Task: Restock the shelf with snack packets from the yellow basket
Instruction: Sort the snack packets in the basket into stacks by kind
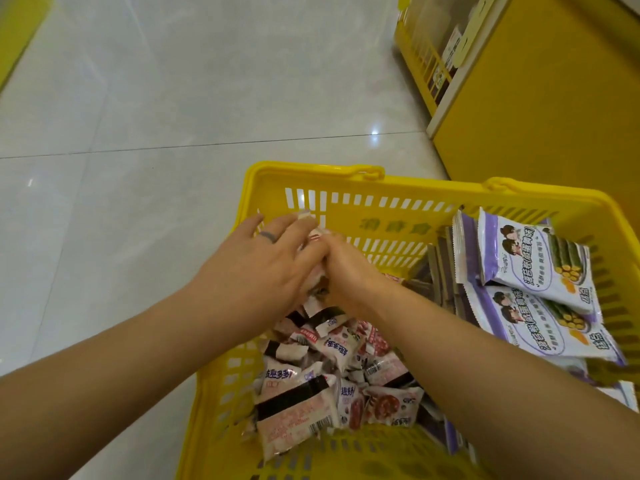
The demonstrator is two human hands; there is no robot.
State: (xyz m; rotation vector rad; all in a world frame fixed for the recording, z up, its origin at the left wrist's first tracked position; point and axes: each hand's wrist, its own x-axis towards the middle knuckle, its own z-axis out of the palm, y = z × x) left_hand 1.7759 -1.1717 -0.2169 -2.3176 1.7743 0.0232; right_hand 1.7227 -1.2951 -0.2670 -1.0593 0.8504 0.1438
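A yellow plastic basket (398,202) stands on the floor below me. Its left half is filled with several small pink-and-white snack packets (329,375); purple-and-white packets (540,271) are stacked on its right side. My left hand (256,265) and my right hand (349,271) meet over the far left part of the basket. Together they hold a bunch of the small pink-and-white packets (313,237) pressed between them, with only the packet edges showing above and below the fingers. A ring sits on a finger of my left hand.
A yellow shelf unit (540,98) stands to the right of the basket, its lower rack (426,60) holding some goods behind a yellow rail. Glossy pale floor tiles (156,116) spread to the left and ahead. A yellow fixture edge (17,32) shows at the top left.
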